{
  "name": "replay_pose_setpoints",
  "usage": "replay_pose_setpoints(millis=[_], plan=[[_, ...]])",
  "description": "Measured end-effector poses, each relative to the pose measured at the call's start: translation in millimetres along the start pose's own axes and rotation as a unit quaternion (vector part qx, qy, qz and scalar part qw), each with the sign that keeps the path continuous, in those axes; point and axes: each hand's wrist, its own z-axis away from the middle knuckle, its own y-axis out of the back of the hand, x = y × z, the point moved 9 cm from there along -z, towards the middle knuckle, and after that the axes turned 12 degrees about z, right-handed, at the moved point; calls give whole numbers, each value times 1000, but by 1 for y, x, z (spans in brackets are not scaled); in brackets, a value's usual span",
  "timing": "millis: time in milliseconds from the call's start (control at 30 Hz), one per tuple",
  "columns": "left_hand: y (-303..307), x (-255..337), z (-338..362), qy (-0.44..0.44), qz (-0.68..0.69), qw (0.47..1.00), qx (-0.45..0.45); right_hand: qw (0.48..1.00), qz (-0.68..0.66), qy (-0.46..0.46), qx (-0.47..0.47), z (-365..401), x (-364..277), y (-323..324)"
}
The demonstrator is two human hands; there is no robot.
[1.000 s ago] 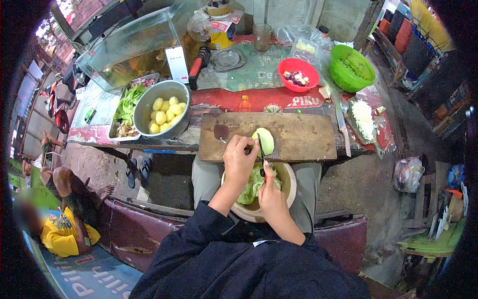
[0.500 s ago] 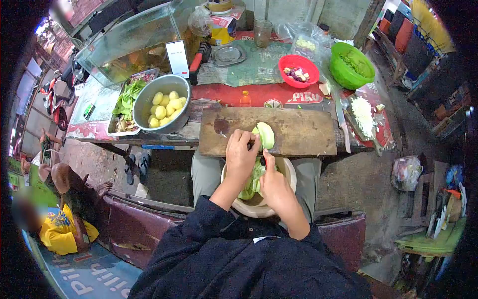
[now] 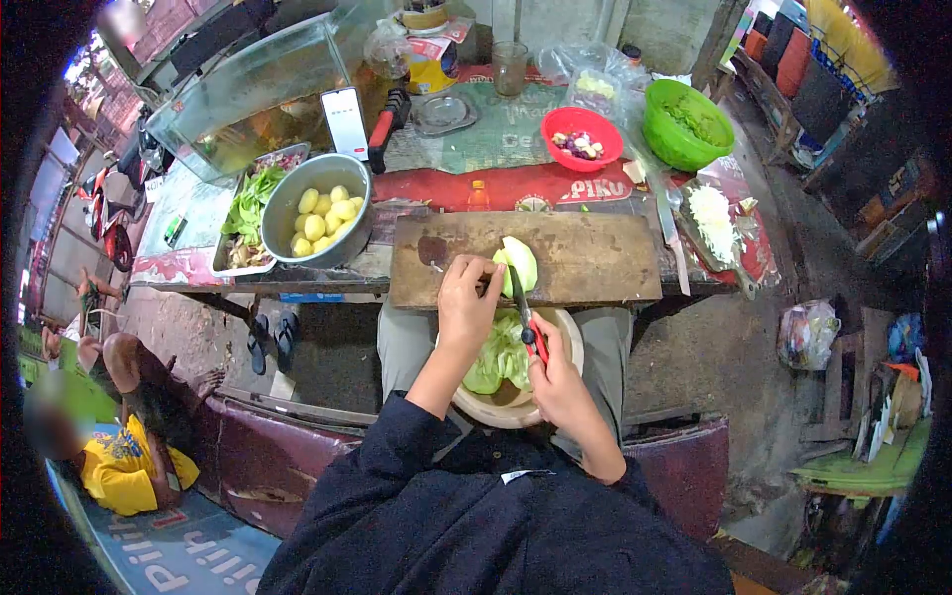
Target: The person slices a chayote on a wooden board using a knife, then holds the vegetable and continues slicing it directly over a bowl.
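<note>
On the wooden cutting board [image 3: 595, 260] lies a piece of pale green chayote [image 3: 522, 266] close to the near edge. My left hand [image 3: 468, 302] steadies it from the left with closed fingertips. My right hand [image 3: 561, 375] is wrapped round the red and black handle of a knife [image 3: 518, 291], whose dark blade rests against the chayote's left part. Below the board, a cream bowl [image 3: 504, 415] sits between my knees with pale green chayote pieces [image 3: 496, 359] inside.
A metal bowl of peeled potatoes [image 3: 276, 210] and a tray of leafy greens [image 3: 223, 256] stand left. Behind are a phone [image 3: 345, 124] and a red bowl [image 3: 585, 159]. Rightward are a green bowl [image 3: 684, 149], another knife [image 3: 674, 243] and white shreds [image 3: 714, 228]. A person [image 3: 129, 461] sits lower left.
My right hand has moved down and right, tilting the knife so its blade and handle show. The chayote has shifted slightly left in view, as has the whole table.
</note>
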Motion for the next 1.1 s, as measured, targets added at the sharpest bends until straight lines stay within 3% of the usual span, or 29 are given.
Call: replay_pose_setpoints(millis=[133, 200, 300, 333, 400, 433, 500, 600, 867, 1033, 1100], plan=[[-2, 0, -4, 30, -38, 999, -24, 990, 134, 19, 35, -4, -18, 10], [-6, 16, -3, -101, -131, 985, -41, 966, 255, -41, -18, -3, -21, 13], [-6, 16, -6, -96, -114, 988, -41, 959, 283, -3, -9, 3, -28, 17], [-6, 18, -6, -97, -113, 988, -42, 959, 283, -4, -8, 5, -31, 19], [1, -7, -8, 85, -10, 996, -28, 975, 218, -52, -6, 10, -34, 23], [1, -3, -7, 78, 7, 997, -27, 975, 218, -52, -7, 11, -32, 19], [0, -5, -5, 66, 1, 998, -21, 980, 179, 31, 77, 14, -40, 19], [-1, -5, -3, 47, -6, 999, -12, 980, 176, 60, 68, 13, -35, 6], [-2, -8, -3, 87, -9, 996, -18, 972, 214, 61, 75, 11, -33, -3], [0, -7, -3, 64, 9, 998, -2, 978, 195, 38, 62, -1, -17, -12], [-1, -8, -3, 54, -2, 999, 2, 974, 192, 62, 101, -4, -15, -16]])
